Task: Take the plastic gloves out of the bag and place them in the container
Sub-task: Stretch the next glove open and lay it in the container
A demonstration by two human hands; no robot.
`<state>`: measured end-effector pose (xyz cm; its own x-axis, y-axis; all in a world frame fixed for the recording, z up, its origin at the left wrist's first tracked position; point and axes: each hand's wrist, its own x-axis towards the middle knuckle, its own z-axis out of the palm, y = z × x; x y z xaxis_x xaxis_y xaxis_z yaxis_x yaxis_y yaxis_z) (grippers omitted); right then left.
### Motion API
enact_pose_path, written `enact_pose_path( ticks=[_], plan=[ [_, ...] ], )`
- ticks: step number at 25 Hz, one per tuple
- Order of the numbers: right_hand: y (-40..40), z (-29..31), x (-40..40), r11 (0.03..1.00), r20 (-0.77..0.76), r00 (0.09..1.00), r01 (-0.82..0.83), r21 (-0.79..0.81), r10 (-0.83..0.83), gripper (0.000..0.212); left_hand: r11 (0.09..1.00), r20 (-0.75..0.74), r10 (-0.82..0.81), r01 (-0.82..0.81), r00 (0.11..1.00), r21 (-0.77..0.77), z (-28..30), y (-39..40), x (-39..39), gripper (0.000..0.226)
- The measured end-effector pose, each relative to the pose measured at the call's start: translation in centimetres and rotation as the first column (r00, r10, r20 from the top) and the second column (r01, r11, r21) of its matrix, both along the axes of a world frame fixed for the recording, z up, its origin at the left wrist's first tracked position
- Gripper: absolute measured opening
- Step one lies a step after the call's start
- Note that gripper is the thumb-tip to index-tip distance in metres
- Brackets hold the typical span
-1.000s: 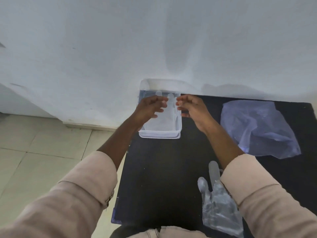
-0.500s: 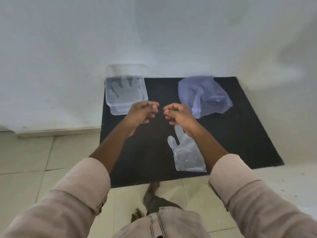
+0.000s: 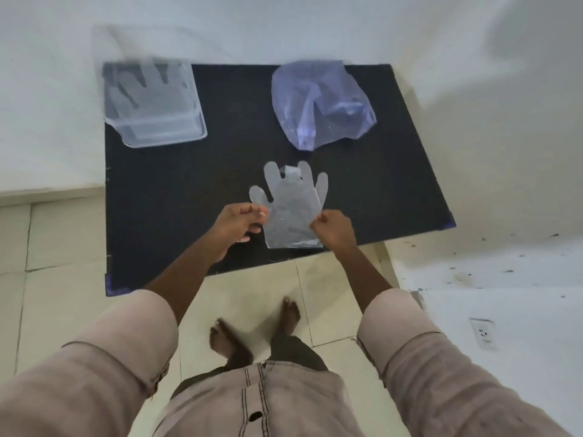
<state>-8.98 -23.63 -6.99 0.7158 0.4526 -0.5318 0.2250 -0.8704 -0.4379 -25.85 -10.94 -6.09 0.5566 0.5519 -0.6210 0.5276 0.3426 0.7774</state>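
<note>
A clear plastic glove (image 3: 291,209) is pinched at its sides by the left hand (image 3: 240,221) and right hand (image 3: 333,229); transfer to the container (image 3: 164,138), far left and already holding a glove, is judged next.

The table (image 3: 189,190) is black with purple tape at its corners. The glove (image 3: 291,212) is clear and colourless, as is the container (image 3: 164,134), where another clear glove shows pale grey. The bag (image 3: 321,105) is translucent lilac-blue. The sleeves (image 3: 126,351) are dusty pink-beige; the floor tiles (image 3: 63,294) are cream, and the wall (image 3: 284,23) is white.
</note>
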Motion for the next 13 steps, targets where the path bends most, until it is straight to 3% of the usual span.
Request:
enact_pose_path(
  ticks=[4, 6, 8, 11, 13],
  plan=[
    [-2.2, -3.6, 0.3, 0.980, 0.005, 1.000, 0.027, -0.197, -0.027, 0.056, 0.998, -0.078, 0.067, -0.067, 0.995, 0.004, -3.0, -2.8, 1.2, 0.014],
    [-2.4, -4.8, 0.4, 0.979, 0.007, 0.999, -0.038, -0.202, 0.041, 0.046, 0.993, -0.106, 0.109, -0.102, 0.988, 0.066, -4.4, -3.6, 1.2, 0.015],
    [-2.0, -5.1, 0.8, 0.993, -0.008, 0.999, -0.045, -0.111, 0.045, 0.016, 0.974, -0.142, 0.123, -0.091, 0.982, 0.208, -5.3, -4.2, 0.9, 0.014],
    [-1.3, -4.5, 1.8, 0.994, -0.129, 0.988, 0.090, 0.058, -0.082, 0.021, 0.878, -0.236, 0.038, 0.080, 0.971, 0.472, -6.3, -4.8, 0.5, 0.022],
    [-0.8, -4.0, 2.1, 0.948, -0.296, 0.930, 0.274, 0.160, -0.219, 0.027, 0.803, -0.332, -0.037, 0.226, 0.943, 0.551, -6.5, -5.5, 0.7, 0.048]
  ],
)
